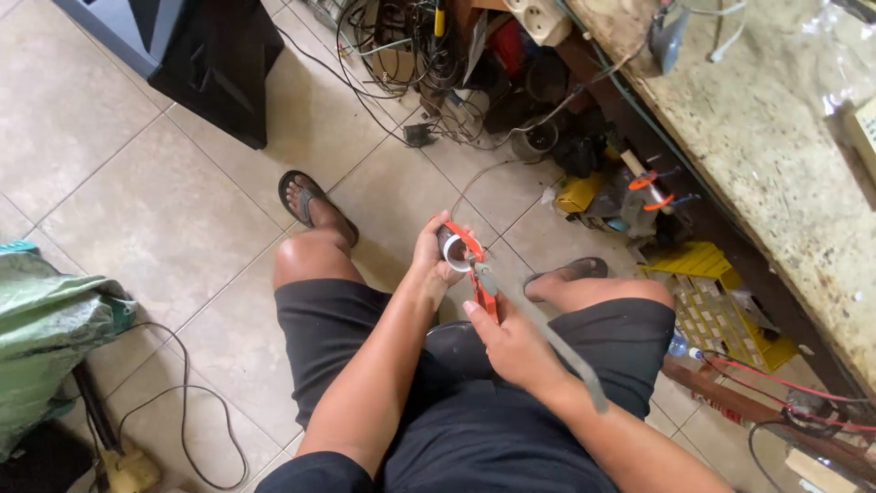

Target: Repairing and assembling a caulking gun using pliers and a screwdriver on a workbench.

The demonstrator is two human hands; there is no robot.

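I sit with both knees in view, in dark shorts and sandals. My left hand (pixel 427 257) holds a short piece of white round pipe (pixel 453 253) in front of me. An orange pipe cutter (pixel 474 265) is clamped around the pipe, its jaw hooked over the top. My right hand (pixel 504 340) grips the cutter's orange handles just below the pipe. A long grey strip (pixel 547 338) runs from the cutter back over my right wrist.
A stone-topped bench (pixel 776 155) runs along the right. Below it lie a tangle of cables (pixel 411 55), a yellow compartment box (pixel 721 301) and tools. A dark cabinet (pixel 214 55) stands at the top left, a green sack (pixel 46 329) at the left, a cord (pixel 182 411) on the tiles.
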